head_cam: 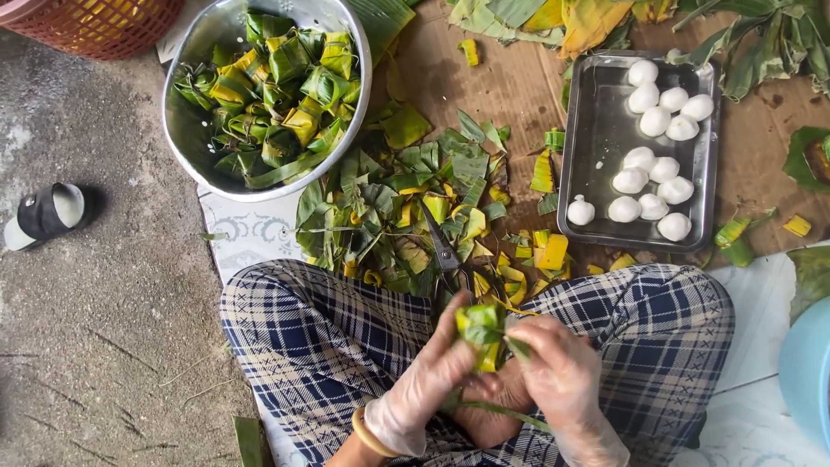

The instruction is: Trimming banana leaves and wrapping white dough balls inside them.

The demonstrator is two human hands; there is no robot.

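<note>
A small green-and-yellow leaf parcel [481, 333] is held above the lap, between the knees in checked trousers [328, 337], pinched on one side by the gloved left hand [424, 380] and on the other by the gloved right hand [558, 372], both closed on it. It is judged light, soft inside and springy at the folds, so it is best gripped at the folded corners and not squeezed at the middle. A loose leaf strip [497, 411] trails beneath the hands.
</note>
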